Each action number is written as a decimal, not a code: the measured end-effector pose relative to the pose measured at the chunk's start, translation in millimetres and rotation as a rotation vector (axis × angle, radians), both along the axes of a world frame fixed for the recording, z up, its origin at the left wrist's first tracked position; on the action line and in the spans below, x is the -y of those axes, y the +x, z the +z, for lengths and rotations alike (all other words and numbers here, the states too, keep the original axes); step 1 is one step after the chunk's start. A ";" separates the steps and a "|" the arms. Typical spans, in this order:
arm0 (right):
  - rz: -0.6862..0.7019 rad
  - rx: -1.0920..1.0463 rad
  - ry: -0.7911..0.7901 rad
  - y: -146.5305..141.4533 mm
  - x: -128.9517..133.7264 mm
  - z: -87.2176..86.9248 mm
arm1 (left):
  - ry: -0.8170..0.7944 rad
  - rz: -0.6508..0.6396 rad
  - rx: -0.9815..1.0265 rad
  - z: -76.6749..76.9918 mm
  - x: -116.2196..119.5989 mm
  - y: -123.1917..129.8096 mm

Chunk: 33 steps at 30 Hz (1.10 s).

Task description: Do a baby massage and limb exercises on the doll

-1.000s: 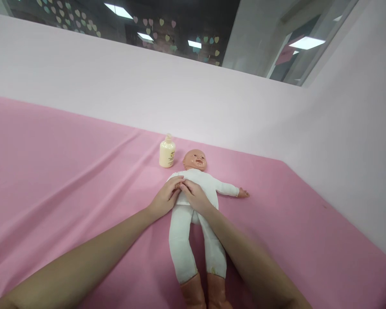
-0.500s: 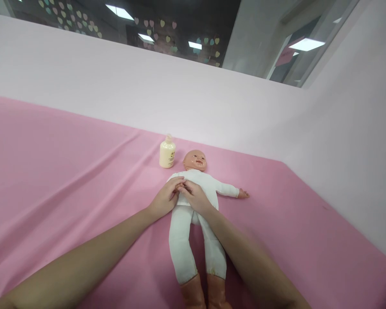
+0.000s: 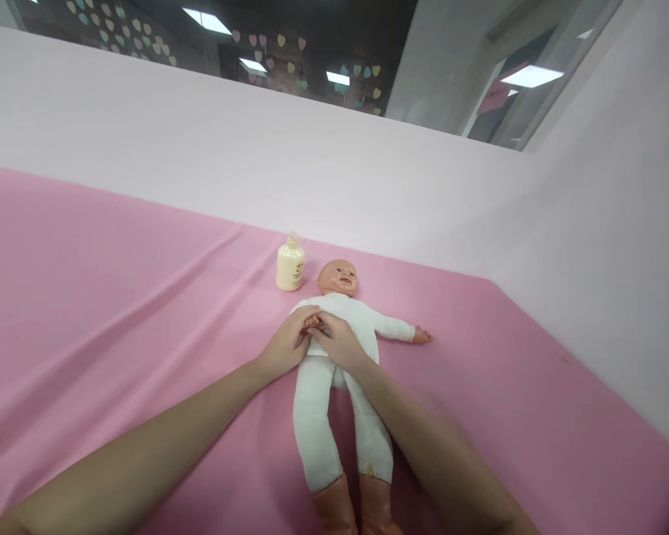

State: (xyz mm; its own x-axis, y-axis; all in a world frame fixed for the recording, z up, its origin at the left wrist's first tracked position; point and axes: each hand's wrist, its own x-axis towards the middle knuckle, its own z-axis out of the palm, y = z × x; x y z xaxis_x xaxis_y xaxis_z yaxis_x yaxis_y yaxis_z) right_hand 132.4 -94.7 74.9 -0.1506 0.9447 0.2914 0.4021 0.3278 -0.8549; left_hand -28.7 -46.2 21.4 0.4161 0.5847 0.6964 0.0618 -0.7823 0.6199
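Note:
A baby doll [image 3: 362,316] in a white cloth suit lies on its back, head away from me and bare feet towards me. Over its belly my two hands meet around one small doll hand [image 3: 311,322], whose fingers show between mine. My left hand [image 3: 287,343] is closed about it from the left, its fingertips reaching over the top. From the right, my right hand [image 3: 339,340] grips the same doll hand with thumb and fingers, partly hidden. The doll's other arm [image 3: 395,328] stretches out to the right, untouched.
A cream-coloured pump bottle [image 3: 290,266] stands upright left of the doll's head. Beneath everything is a pink covered surface [image 3: 145,297] with creases on the left. A white wall [image 3: 228,148] rises behind and on the right, with a window [image 3: 323,44] above.
My fingers have shifted slightly on the doll's hand, and more of its small fingers shows. The doll and the bottle stay where they were.

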 end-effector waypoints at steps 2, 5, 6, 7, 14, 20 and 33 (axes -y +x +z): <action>0.015 -0.009 0.011 -0.5 0.8 1.5 | -0.045 -0.004 0.003 -2.6 0.1 0.5; 0.037 -0.009 0.021 -1.1 1.8 3.6 | -0.110 -0.017 0.042 -7.5 -1.0 1.8; 0.048 -0.010 0.025 -1.3 2.1 4.2 | -0.131 -0.026 0.058 -8.9 -1.7 2.1; 0.059 -0.014 0.031 -1.4 2.2 4.7 | -0.150 -0.036 0.069 -10.1 -2.3 2.4; 0.059 -0.011 0.048 -2.0 2.6 6.1 | -0.245 -0.018 0.054 -12.8 -5.7 0.5; 0.059 0.001 0.053 -2.0 3.8 7.3 | -0.319 -0.030 0.066 -6.1 -1.4 0.8; 0.064 0.002 0.030 -2.3 6.1 9.8 | -0.329 -0.027 0.061 -1.8 1.3 0.9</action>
State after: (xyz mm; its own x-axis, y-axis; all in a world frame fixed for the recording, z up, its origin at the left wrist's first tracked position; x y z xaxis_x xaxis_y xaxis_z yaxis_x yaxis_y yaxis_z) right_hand 130.1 -100.8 84.7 -0.2114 0.9240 0.3187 0.3811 0.3782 -0.8437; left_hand -27.9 -47.4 19.6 0.3978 0.7717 0.4963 -0.0016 -0.5403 0.8414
